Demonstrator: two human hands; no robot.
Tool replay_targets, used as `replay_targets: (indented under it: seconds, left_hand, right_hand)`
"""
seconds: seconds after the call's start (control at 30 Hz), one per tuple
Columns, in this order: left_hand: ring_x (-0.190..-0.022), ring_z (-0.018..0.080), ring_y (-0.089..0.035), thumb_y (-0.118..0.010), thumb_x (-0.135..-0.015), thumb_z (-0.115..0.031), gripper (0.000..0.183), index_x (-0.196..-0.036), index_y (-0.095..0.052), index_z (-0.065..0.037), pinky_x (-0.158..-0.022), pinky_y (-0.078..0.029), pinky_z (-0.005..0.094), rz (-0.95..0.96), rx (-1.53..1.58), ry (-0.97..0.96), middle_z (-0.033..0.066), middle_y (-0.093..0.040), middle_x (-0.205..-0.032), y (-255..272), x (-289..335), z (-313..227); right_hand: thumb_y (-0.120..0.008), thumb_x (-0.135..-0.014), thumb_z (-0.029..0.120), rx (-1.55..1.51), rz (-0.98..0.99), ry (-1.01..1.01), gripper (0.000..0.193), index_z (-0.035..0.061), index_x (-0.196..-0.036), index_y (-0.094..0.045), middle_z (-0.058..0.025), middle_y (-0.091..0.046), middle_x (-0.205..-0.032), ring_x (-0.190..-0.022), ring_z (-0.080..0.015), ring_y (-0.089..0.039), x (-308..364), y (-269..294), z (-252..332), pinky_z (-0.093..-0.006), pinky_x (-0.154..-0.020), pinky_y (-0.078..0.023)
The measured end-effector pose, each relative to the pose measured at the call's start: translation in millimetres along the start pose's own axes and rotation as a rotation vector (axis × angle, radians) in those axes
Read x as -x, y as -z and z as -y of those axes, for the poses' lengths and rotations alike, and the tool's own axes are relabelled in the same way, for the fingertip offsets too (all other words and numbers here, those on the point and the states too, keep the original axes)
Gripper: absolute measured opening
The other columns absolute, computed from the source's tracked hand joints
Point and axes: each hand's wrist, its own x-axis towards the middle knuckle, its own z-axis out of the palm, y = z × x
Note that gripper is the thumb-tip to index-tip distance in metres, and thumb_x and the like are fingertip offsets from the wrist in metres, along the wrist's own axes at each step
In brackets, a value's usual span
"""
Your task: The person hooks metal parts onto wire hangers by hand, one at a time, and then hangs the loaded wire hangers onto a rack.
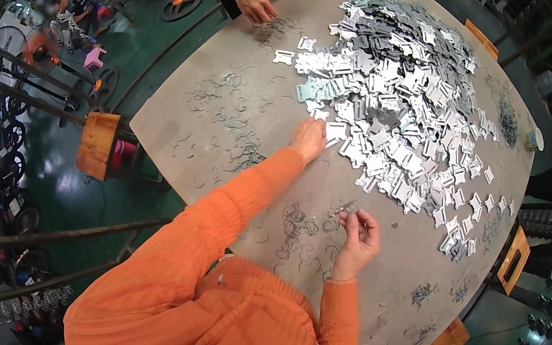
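Note:
My left hand (308, 138) reaches to the near-left edge of a big heap of flat silver metal plates (386, 139). Its fingers are bunched and point down among the outermost plates; whatever they grip is hidden beneath them. Closer to me, my right hand (359, 243) is raised over the table with thumb and fingertips pinched. Between them is a small thin metal piece (345, 208), too small to make out fully. Loose thin wire clips (298, 226) lie on the table to the left of my right hand.
More wire clips (230, 122) are scattered over the left of the beige tabletop (170, 109). Across the table, another person's hand (254, 4) touches a clump of clips. A small tub (535, 139) stands at the right edge. Wooden stools (98, 144) surround the table.

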Motion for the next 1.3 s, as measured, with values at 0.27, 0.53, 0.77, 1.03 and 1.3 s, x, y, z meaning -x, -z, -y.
replay_targets:
  seconds: [0.27,0.53,0.77,1.03,1.3]
  left_hand:
    - [-0.081,0.0314,-0.059,-0.073,-0.068,-0.02,0.031,-0.087,-0.056,-0.001,-0.071,-0.046,0.0395,-0.166,0.026,-0.169,0.0139,-0.06,-0.084,-4.5,15.9,5.2]
    - [-0.082,0.0257,-0.061,-0.072,-0.07,-0.017,0.035,-0.097,-0.056,-0.002,-0.072,-0.048,0.0359,0.162,0.234,-0.054,0.0105,-0.064,-0.086,15.3,26.3,-9.2]
    - [-0.073,0.0079,-0.056,-0.063,-0.079,-0.004,0.021,-0.097,-0.052,-0.002,-0.064,-0.047,0.0229,0.302,1.11,-0.054,0.0017,-0.059,-0.084,99.4,106.6,-59.1]
    - [-0.08,0.0108,-0.06,-0.055,-0.085,0.0,0.017,-0.099,-0.046,-0.001,-0.07,-0.053,0.0255,0.234,1.287,0.044,0.0082,-0.059,-0.092,132.6,139.5,-56.1]
    - [-0.082,0.0151,-0.062,-0.054,-0.085,0.001,0.019,-0.101,-0.044,0.0,-0.07,-0.054,0.0265,0.175,1.259,0.007,0.0097,-0.059,-0.092,143.6,144.9,-45.5]
  right_hand:
    - [-0.056,-0.084,-0.005,-0.021,0.101,-0.009,0.009,-0.0051,-0.094,-0.056,-0.0068,-0.055,-0.092,-0.078,-0.0161,-0.062,-1.8,-28.4,-5.7,-0.0252,-0.069,-0.053]
    - [-0.057,-0.083,-0.006,0.014,0.096,-0.03,0.009,-0.0056,-0.092,-0.057,-0.0072,-0.054,-0.094,-0.078,-0.0145,-0.061,4.5,-32.9,5.8,-0.025,-0.069,-0.053]
    - [-0.059,-0.081,-0.006,0.116,0.128,0.106,0.009,-0.0033,-0.09,-0.058,-0.0069,-0.055,-0.094,-0.076,-0.013,-0.061,10.6,-39.0,7.6,-0.0227,-0.066,-0.052]
    - [-0.061,-0.08,-0.006,0.2,0.171,0.195,0.008,-0.0029,-0.087,-0.059,-0.0077,-0.057,-0.091,-0.074,-0.0118,-0.059,25.7,-59.0,15.2,-0.0219,-0.063,-0.05]
    - [-0.064,-0.077,-0.003,0.316,0.145,0.3,0.009,-0.0014,-0.085,-0.06,-0.007,-0.059,-0.087,-0.072,-0.0107,-0.058,31.3,-66.4,12.9,-0.0221,-0.061,-0.05]
